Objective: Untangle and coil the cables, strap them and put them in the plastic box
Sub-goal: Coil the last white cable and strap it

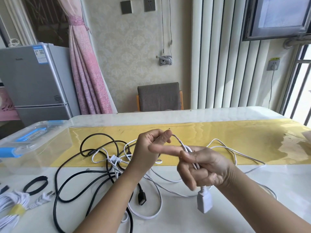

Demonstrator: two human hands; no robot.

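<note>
My left hand (152,148) pinches the top of a loop of white cable (178,140) above the table, its index finger pointing right. My right hand (202,167) grips the same white cable's strands below that loop, and the cable's white socket end (204,201) hangs under it. More of the white cable trails off to the right (235,152). A tangle of black cable (94,175) and white cable lies on the table to the left, with a black USB socket (142,200). The clear plastic box (32,140) with blue latches stands at far left.
A coiled white cable bound with a yellow strap (15,207) lies at bottom left, beside a black strap loop (36,184). A yellow mat (218,140) covers the white table's (185,221) middle. A grey chair (159,96) and a fridge (33,78) stand behind.
</note>
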